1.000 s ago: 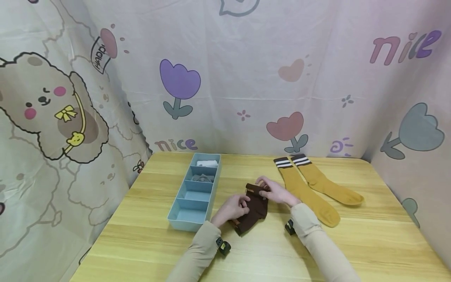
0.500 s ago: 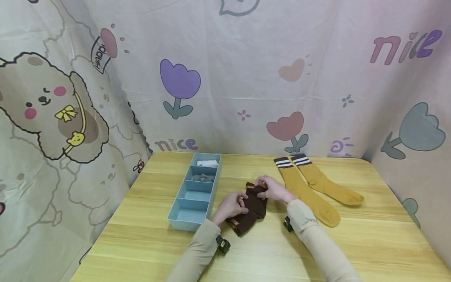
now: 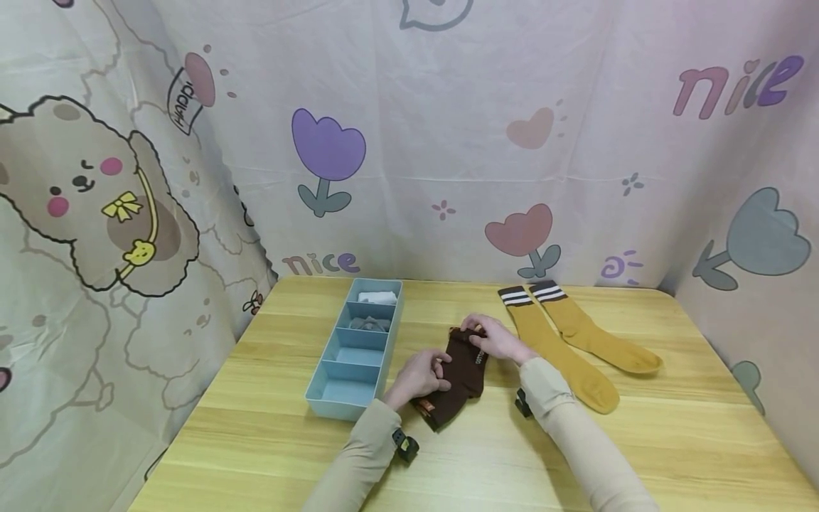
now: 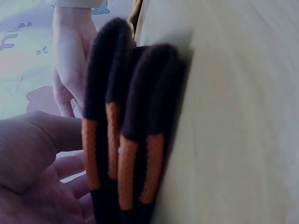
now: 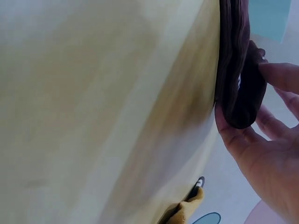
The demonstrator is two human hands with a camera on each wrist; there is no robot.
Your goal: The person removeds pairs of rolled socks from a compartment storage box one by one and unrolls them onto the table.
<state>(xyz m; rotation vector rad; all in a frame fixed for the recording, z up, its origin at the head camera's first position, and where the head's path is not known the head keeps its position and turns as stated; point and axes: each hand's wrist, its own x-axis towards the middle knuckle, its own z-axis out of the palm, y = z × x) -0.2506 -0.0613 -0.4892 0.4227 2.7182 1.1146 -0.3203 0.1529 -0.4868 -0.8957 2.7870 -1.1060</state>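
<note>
A stacked pair of dark brown socks (image 3: 461, 377) lies on the table, with orange patches on the cuffs (image 4: 126, 172) at the near end. In the head view, my left hand (image 3: 421, 373) rests on the left side of the socks, thumb and fingertips touching the fabric with a gap between them. My right hand (image 3: 495, 338) pinches the far end; in the right wrist view its thumb and fingers hold a folded-over brown sock end (image 5: 250, 93). Pale lettering shows on the sock near that hand. Some fingertips are hidden by the fabric.
Left of the socks stands a blue divided box (image 3: 311, 395); a white bundle (image 3: 376, 297) and a grey bundle (image 3: 369, 323) sit in its two far compartments. Two mustard socks (image 3: 576, 370) with striped cuffs lie to the right. A printed curtain (image 3: 409, 142) hangs behind the table.
My right hand has shifted slightly away from me, working the far end of the brown socks. More of the pale lettering now shows. The left hand has barely moved.
</note>
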